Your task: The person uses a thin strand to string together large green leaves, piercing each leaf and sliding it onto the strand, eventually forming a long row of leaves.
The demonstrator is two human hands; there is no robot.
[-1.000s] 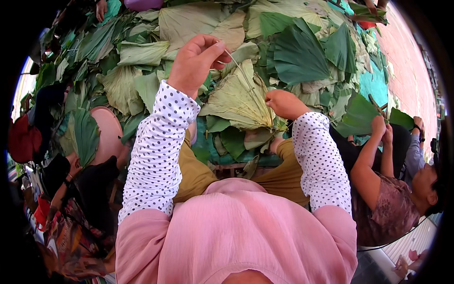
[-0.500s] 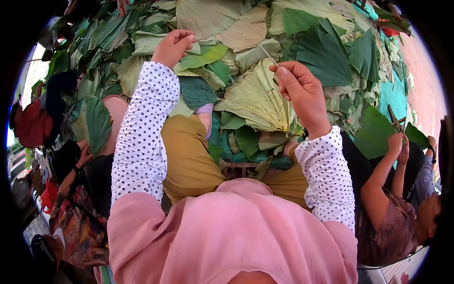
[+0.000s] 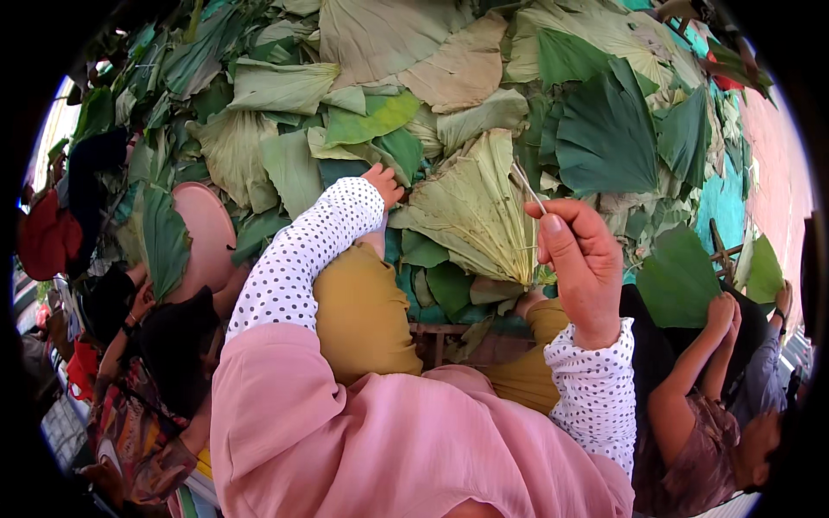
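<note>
My right hand [image 3: 579,268] is raised at the centre right, its fingers closed on a thin pale bent strand [image 3: 527,181], probably a stem or strip, that points up and away from me. Just beyond it lies a large dry pale-yellow leaf [image 3: 462,207], pleated, with ribs meeting near its lower tip. My left hand [image 3: 384,183] reaches out over the pile to the left of that leaf, fingers apart and slightly bent, near a dark teal leaf [image 3: 337,170] below a bright green one [image 3: 363,125]; whether its fingertips touch these is unclear.
Overlapping dry and green leaves [image 3: 371,39] cover a turquoise sheet [image 3: 721,207]. A pink round tray [image 3: 203,233] stands at left. Co-workers sit close on both sides; one at right holds a green leaf [image 3: 673,276]. A pale pink floor [image 3: 768,155] shows at far right.
My left hand has let go of the strand and moved down toward the leaves. My right hand took over the strand and has since moved right and toward me.
</note>
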